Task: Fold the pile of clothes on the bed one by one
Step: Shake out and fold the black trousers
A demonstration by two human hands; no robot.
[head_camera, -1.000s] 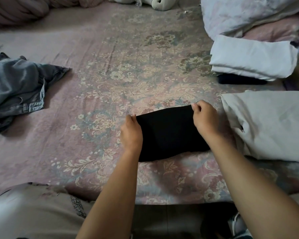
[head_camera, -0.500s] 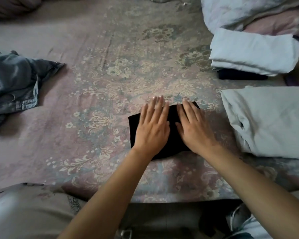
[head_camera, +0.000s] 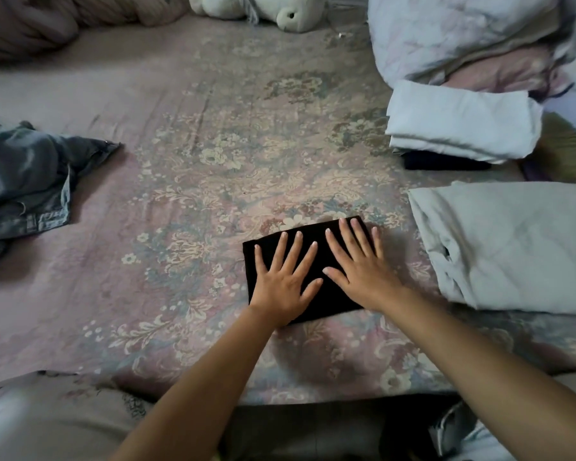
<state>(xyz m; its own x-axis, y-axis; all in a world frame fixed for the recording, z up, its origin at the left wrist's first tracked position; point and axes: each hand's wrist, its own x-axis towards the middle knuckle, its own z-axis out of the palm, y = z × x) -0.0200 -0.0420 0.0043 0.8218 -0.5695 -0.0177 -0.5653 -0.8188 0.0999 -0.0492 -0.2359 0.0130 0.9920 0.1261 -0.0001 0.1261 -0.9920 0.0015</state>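
Fold status: the black garment [head_camera: 316,261], pinched at its far corners a second ago, now lies as a compact rectangle on the bed [head_camera: 193,168], so this item's fold is judged complete and only smoothing remains. Left hand [head_camera: 285,281] and right hand [head_camera: 363,274] lie flat on it side by side, fingers straight and spread, pressing down and gripping nothing. Crumpled denim garment [head_camera: 24,181] at the left awaits folding; folded pale pieces [head_camera: 463,124] sit at the right.
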